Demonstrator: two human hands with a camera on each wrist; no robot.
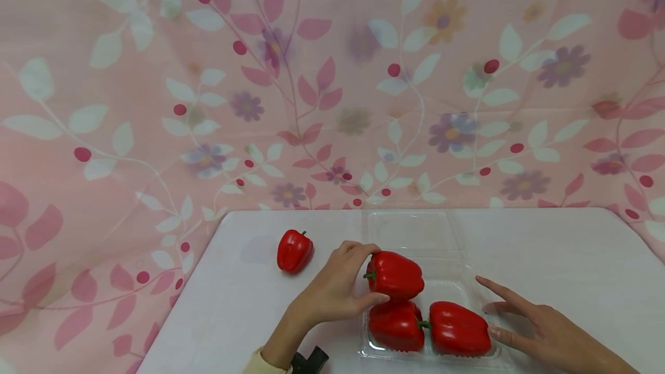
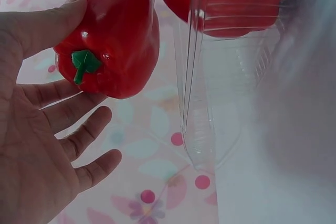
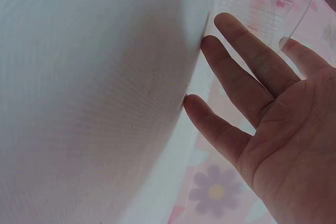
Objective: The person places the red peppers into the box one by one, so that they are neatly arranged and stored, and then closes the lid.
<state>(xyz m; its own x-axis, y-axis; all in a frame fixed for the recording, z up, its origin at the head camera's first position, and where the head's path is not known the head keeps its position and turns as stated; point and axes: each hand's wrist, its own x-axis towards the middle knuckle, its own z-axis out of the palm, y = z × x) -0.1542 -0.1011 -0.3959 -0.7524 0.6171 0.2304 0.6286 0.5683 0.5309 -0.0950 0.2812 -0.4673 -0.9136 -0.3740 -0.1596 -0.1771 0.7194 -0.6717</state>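
The half-curled left hand (image 1: pixel 337 286) gripped 1 pepper (image 1: pixel 397 275) over the box (image 1: pixel 449 290). The right hand (image 1: pixel 542 328), empty, spread beside it.

The head camera looks forward and down over the clear box (image 1: pixel 451 292); wrist cameras, low and close at its left and right, face the floral cloth (image 1: pixel 322 103). All share the box.

Peppers (image 1: pixel 397 276) all solid red, stems (image 2: pixel 83 65) green. Box (image 1: pixel 407 231) clear, colourless. Table (image 1: pixel 223 299) plain white. Far cloth (image 1: pixel 332 111) pink, print of white/pink leaves, crimson dots, purple and orange flowers. Left sleeve (image 1: pixel 264 362) cream.
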